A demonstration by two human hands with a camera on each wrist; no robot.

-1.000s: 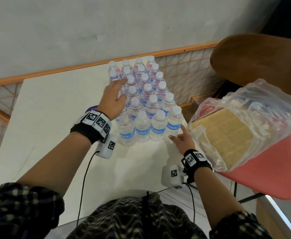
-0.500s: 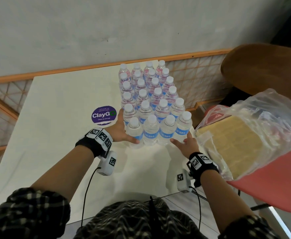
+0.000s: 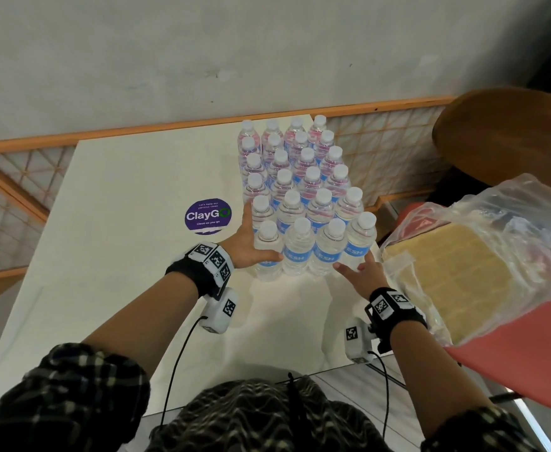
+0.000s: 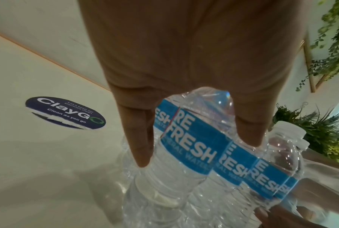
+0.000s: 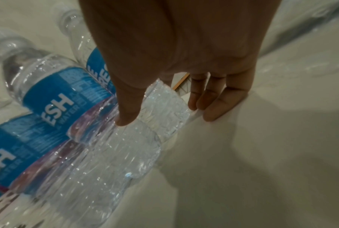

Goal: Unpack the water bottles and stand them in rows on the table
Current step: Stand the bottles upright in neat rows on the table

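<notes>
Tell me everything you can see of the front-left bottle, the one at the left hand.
The front-left bottle is clear ribbed plastic with a white cap and a blue band label reading REFRESH in white. It stands upright on the white table, the left end of the nearest row, pressed against the next bottle on its right. The left hand rests against its outer side with straight fingers, thumb across its front. It looks full and sealed.

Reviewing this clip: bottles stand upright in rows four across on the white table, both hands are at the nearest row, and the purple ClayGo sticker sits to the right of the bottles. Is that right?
One error: the ClayGo sticker sits to the left of the bottles, beyond the left hand, as the head view shows. The rest stands: upright rows four across on the white table, with the right hand also at the nearest row.
</notes>
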